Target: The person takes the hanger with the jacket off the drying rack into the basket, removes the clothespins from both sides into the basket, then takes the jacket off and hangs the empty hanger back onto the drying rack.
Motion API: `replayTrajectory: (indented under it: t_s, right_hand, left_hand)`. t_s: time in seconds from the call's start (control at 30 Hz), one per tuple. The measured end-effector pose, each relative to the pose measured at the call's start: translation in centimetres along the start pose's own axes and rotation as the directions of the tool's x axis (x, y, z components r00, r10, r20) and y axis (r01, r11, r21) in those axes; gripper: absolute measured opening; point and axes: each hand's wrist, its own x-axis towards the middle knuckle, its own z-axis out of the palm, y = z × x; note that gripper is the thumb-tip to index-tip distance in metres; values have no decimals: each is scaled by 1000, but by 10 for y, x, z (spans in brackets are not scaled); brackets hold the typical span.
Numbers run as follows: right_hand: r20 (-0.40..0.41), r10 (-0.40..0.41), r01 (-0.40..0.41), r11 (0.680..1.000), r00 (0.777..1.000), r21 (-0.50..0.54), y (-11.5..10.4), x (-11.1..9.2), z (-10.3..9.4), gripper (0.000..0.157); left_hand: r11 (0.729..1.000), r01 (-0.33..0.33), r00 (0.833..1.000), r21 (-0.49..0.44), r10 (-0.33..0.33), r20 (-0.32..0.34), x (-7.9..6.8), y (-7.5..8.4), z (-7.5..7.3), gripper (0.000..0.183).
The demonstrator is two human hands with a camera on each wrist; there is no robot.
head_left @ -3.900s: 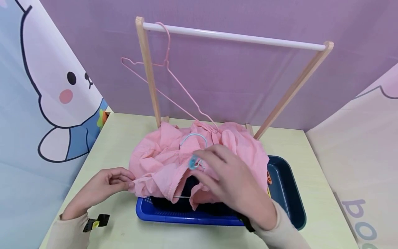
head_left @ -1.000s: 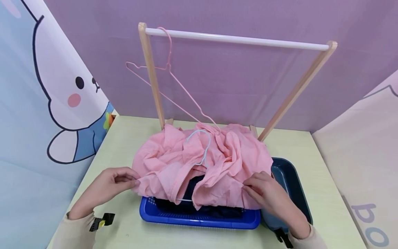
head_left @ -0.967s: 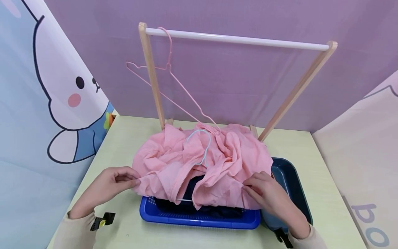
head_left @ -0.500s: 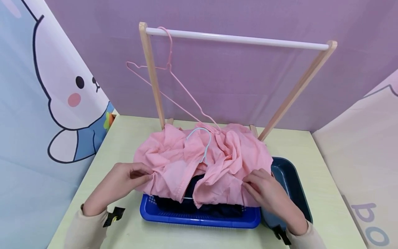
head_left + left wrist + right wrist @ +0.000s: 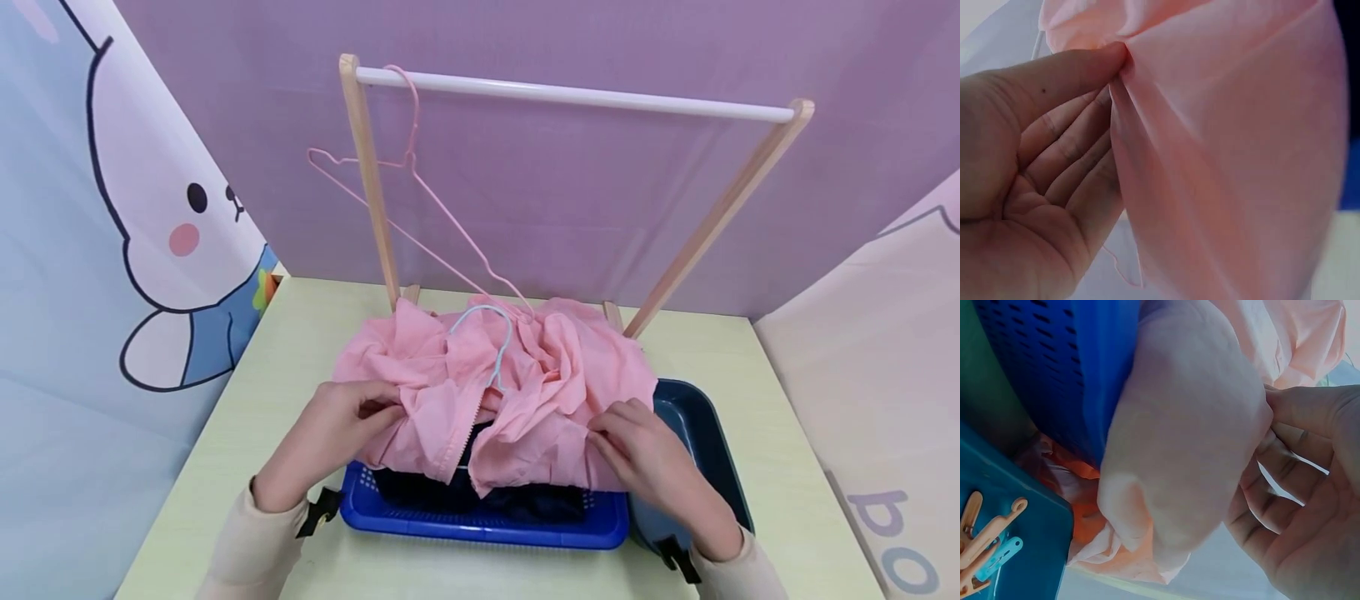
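Note:
A pink zip jacket (image 5: 420,358) lies bunched over a blue basket (image 5: 483,533), its zipped front parted in the middle. From its neckline rises the hook of a light-blue hanger (image 5: 508,329); the hanger's body is mostly hidden under the cloth. My left hand (image 5: 341,425) pinches the jacket's left side between thumb and fingers, and in the left wrist view a fold runs down from the thumb tip. On the opposite side my right hand (image 5: 648,450) pinches the cloth near its right edge, the other fingers loosely bent behind.
Behind the jacket stands a rack with a white rail (image 5: 570,94) and wooden legs. A pink hanger (image 5: 450,218) hangs at its left end. A dark teal tray (image 5: 701,433) sits right of the basket, holding orange and blue clothespins (image 5: 991,534). Dark cloth (image 5: 532,504) lies in the basket.
Earlier my right hand held a small light-blue piece near the hook; it then moved to the jacket's right side. My left hand has shifted rightward, drawing the left side inward.

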Motion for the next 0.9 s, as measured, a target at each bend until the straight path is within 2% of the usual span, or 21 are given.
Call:
replayTrajectory:
  t_s: [0.2, 0.33, 0.5, 0.63, 0.73, 0.9]
  right_hand:
    - [-10, 0, 0, 1000, 1000, 10, 0, 3, 0, 14]
    - [-8, 5, -5, 1000, 1000, 11, 0, 5, 0, 14]
    - [-6, 8, -8, 1000, 1000, 6, -1, 6, 1, 14]
    - [-20, 18, -18, 1000, 1000, -2, -2, 10, -2, 12]
    - [-59, 26, -26, 1000, 998, 10, -7, 16, -4, 16]
    - [-114, -24, 27, 999, 993, 18, -19, 34, 0, 22]
  left_hand:
    - [999, -36, 999, -8, 36, -35, 8, 9, 8, 15]
    - [995, -96, 993, -14, 95, -65, 14, 14, 13, 15]
    - [987, -156, 983, 33, 158, -96, 20, 18, 17, 19]
    - [987, -153, 983, 44, 157, -97, 20, 16, 15, 20]
    - [989, -143, 985, 40, 147, -96, 19, 16, 15, 20]
    - [994, -98, 991, 51, 102, -88, 19, 17, 16, 20]
